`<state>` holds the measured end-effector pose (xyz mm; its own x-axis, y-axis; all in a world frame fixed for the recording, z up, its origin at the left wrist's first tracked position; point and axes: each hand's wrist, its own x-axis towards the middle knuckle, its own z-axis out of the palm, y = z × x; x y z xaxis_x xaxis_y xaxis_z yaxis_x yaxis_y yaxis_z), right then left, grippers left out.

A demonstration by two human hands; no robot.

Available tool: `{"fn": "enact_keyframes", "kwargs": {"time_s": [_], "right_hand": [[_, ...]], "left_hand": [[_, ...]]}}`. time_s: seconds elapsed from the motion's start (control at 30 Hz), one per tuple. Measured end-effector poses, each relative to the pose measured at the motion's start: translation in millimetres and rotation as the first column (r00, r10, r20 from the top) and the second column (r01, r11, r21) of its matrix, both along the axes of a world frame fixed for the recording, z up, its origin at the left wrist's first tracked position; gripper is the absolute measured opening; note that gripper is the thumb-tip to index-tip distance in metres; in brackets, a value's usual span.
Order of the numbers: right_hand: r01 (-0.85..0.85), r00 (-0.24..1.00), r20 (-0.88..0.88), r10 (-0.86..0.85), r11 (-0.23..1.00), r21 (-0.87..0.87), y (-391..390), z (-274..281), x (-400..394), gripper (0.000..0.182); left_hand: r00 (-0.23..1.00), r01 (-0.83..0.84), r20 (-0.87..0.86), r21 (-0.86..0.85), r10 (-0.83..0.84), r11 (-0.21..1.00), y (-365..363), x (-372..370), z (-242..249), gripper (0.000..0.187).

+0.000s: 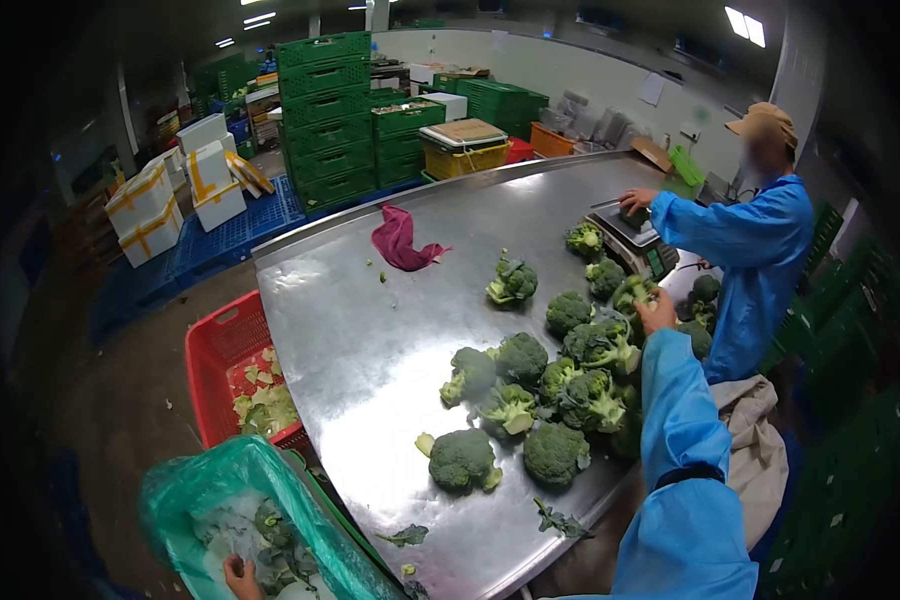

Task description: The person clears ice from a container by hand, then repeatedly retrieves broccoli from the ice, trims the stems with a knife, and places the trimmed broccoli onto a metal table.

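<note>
My right hand (656,312) reaches across the metal table with its fingers closed on a broccoli head (631,292). Beneath and in front of it lies a pile of broccoli heads (598,345), some stem up. At the lower left, my left hand (241,578) is over a container lined with green plastic (185,468). Its visible fingers are a little apart with nothing seen between them; the frame cuts off the rest. Ice (228,520) and a broccoli head with leaves (273,522) lie in that container, just beside the hand.
A co-worker in a blue sleeve (710,225) handles broccoli at a weighing scale (625,235). A dark red cloth (402,240) lies on the metal table (335,345). Trimmings sit in a red crate (202,365). Green crates (325,120) and foam boxes (215,185) stand behind.
</note>
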<state>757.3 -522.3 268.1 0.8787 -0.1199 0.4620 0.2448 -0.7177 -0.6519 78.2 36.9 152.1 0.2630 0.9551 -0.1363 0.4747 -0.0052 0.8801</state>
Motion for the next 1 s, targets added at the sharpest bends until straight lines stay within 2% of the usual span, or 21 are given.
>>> {"fn": "enact_keyframes", "kwargs": {"time_s": [0.03, 0.07, 0.1, 0.13, 0.17, 0.2, 0.27, 0.3, 0.33, 0.4, 0.47, 0.53, 0.57, 0.63, 0.67, 0.73, 0.8, 0.87, 0.93, 0.97, 1.0], "right_hand": [[0.073, 0.986, -0.145, -0.088, 0.992, -0.101, 13.7, 9.5, -9.3, 0.05], [0.103, 0.995, 0.021, -0.101, 0.968, -0.228, 7.2, -7.2, 0.7, 0.042], [0.117, 0.982, 0.18, -0.058, 0.933, -0.339, -12.9, -48.0, 34.1, 0.036], [0.108, 0.993, 0.074, -0.088, 0.928, -0.356, -21.8, -52.4, 58.6, 0.037], [0.098, 0.994, -0.008, -0.107, 0.931, -0.351, -38.6, -50.5, 68.8, 0.039], [0.086, 0.992, -0.062, -0.113, 0.939, -0.332, -50.2, -49.4, 76.9, 0.042], [0.0, 0.996, -0.086, -0.019, 0.977, -0.214, -74.7, -41.7, 69.1, 0.039], [-0.317, 0.948, 0.008, 0.318, 0.947, -0.053, -103.2, -46.6, 64.8, 0.035], [-0.313, 0.943, -0.129, 0.305, 0.949, -0.041, -93.0, -17.9, 24.9, 0.042], [-0.273, 0.954, -0.112, 0.277, 0.961, 0.049, -68.0, 7.5, -49.1, 0.041], [-0.217, 0.967, -0.129, 0.222, 0.975, 0.052, -35.9, 25.2, -122.0, 0.037], [-0.307, 0.931, -0.189, 0.312, 0.95, 0.055, -61.8, 4.6, -137.6, 0.031], [-0.328, 0.916, -0.197, 0.349, 0.936, 0.13, -57.2, 0.0, -155.6, 0.029], [-0.315, 0.91, -0.199, 0.365, 0.918, 0.243, -26.1, -7.8, -199.9, 0.025], [-0.282, 0.918, -0.2, 0.343, 0.918, 0.278, -10.6, -12.7, -218.3, 0.023], [-0.296, 0.902, -0.234, 0.363, 0.915, 0.275, 21.9, -16.2, -248.9, 0.02], [-0.317, 0.871, -0.249, 0.424, 0.871, 0.376, 74.0, 0.1, -291.9, 0.019], [-0.341, 0.869, -0.262, 0.421, 0.891, 0.299, 97.2, 6.8, -308.8, 0.019], [-0.38, 0.871, -0.188, 0.453, 0.866, 0.325, 110.2, 6.3, -318.1, 0.021], [-0.368, 0.875, -0.2, 0.441, 0.873, 0.319, 116.2, 10.8, -324.4, 0.021], [-0.323, 0.847, -0.308, 0.433, 0.88, 0.348, 125.3, 17.2, -326.9, 0.023]], "left_hand": [[0.997, -0.004, -0.08, -0.007, 0.003, 1.0, 20.3, -21.4, -40.9, 0.053], [0.986, -0.021, -0.168, -0.014, 0.019, 1.0, 40.4, -42.4, -78.0, 0.047], [0.987, 0.033, -0.159, 0.019, -0.03, 0.999, 54.5, -59.8, -111.2, 0.057], [0.983, -0.016, -0.183, -0.039, 0.009, 0.999, 33.3, -39.0, -85.1, 0.063], [0.978, -0.015, -0.207, 0.016, 0.018, 1.0, 35.1, -43.7, -102.4, 0.071], [0.903, 0.045, -0.43, 0.098, 0.002, 0.994, 37.8, -39.3, -101.9, 0.076], [0.909, 0.09, -0.417, 0.236, 0.017, 0.968, 38.5, -20.2, -93.1, 0.075], [0.903, 0.126, -0.428, 0.297, 0.014, 0.947, 40.5, -9.4, -83.9, 0.075], [0.903, 0.164, -0.43, 0.341, -0.002, 0.925, 46.2, 3.3, -80.3, 0.074], [0.909, 0.236, -0.409, 0.366, -0.072, 0.9, 56.0, 30.1, -72.2, 0.07], [0.919, 0.262, -0.374, 0.343, -0.124, 0.902, 60.1, 51.2, -63.6, 0.069], [0.91, 0.393, -0.191, 0.111, -0.369, 0.913, 57.0, 66.9, -61.9, 0.067], [0.909, 0.399, -0.173, 0.104, -0.378, 0.911, 44.0, 72.3, -55.8, 0.067], [0.868, 0.442, -0.352, 0.23, -0.349, 0.867, 13.1, 75.2, -33.0, 0.063], [0.868, 0.446, -0.345, 0.228, -0.357, 0.866, 0.9, 72.9, -32.4, 0.063], [0.915, 0.366, -0.312, 0.378, -0.255, 0.851, -26.7, 60.3, -35.6, 0.063], [0.903, 0.408, -0.296, 0.371, -0.311, 0.834, -57.8, 29.0, -38.8, 0.064], [0.886, 0.452, -0.286, 0.36, -0.365, 0.816, -73.4, -4.5, -33.0, 0.065], [0.892, 0.401, -0.339, 0.283, -0.3, 0.871, -74.7, -36.2, -25.2, 0.066], [0.913, 0.334, -0.344, 0.315, -0.222, 0.888, -64.6, -31.7, -17.5, 0.072], [0.909, 0.34, -0.347, 0.303, -0.23, 0.89, -52.4, -14.4, -7.4, 0.072]]}}
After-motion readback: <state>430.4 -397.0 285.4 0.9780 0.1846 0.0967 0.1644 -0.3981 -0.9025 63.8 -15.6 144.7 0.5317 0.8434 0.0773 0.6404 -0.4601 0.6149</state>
